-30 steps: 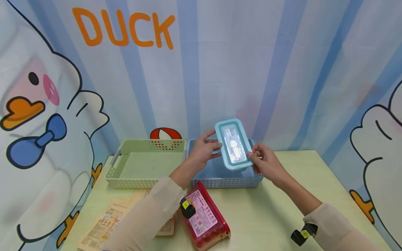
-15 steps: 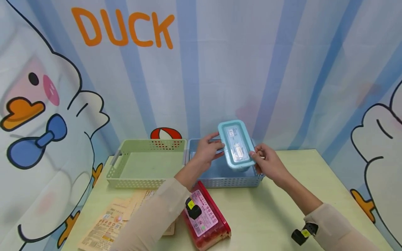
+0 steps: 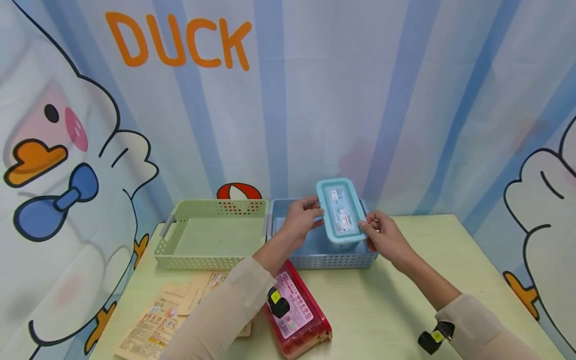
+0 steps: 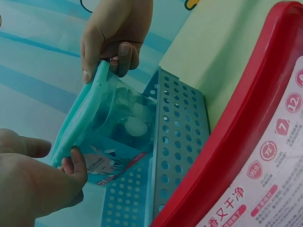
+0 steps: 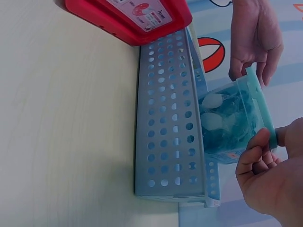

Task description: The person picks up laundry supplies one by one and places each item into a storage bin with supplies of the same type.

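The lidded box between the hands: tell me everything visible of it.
The box is rectangular, plastic-looking: a pale teal lid, closed, with printed label, and a see-through bluish body showing pale rounded shapes inside and print on one side. It tilts, lid facing the head camera, over the blue basket; whether its base touches the basket is unclear. The left hand holds the lid's left edge; the right hand pinches its rim by the near right corner.
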A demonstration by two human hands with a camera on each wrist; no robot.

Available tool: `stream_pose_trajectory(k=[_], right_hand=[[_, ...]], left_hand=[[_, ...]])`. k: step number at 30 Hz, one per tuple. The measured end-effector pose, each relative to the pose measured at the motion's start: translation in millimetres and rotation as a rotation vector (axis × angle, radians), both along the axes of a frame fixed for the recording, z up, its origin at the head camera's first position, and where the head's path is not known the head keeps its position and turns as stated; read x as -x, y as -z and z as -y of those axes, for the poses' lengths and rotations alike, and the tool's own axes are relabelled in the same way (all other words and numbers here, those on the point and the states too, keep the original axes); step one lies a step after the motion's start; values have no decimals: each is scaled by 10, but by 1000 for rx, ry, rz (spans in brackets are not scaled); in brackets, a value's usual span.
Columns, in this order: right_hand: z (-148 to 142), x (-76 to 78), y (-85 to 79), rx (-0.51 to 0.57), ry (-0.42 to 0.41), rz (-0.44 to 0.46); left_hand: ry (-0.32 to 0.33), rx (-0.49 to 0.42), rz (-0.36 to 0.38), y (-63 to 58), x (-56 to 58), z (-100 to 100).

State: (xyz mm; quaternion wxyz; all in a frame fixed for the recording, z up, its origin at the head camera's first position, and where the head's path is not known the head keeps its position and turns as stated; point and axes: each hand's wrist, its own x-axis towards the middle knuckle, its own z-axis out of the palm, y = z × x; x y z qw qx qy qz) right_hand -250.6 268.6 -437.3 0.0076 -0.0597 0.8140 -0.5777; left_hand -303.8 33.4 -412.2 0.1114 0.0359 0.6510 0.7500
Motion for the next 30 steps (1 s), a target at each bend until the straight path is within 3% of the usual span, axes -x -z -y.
stream_pose_trajectory(k=[14,23,30], right_hand=[[-11,49,148,-81,55,38],[-9,39,220,-68,41,74],[-22,51,213,-134,23,85]], left_hand=[[-4,-14,8,227,55,-27],[7,15,21,301,34,-48],[-3,44,35,355,26,-66]])
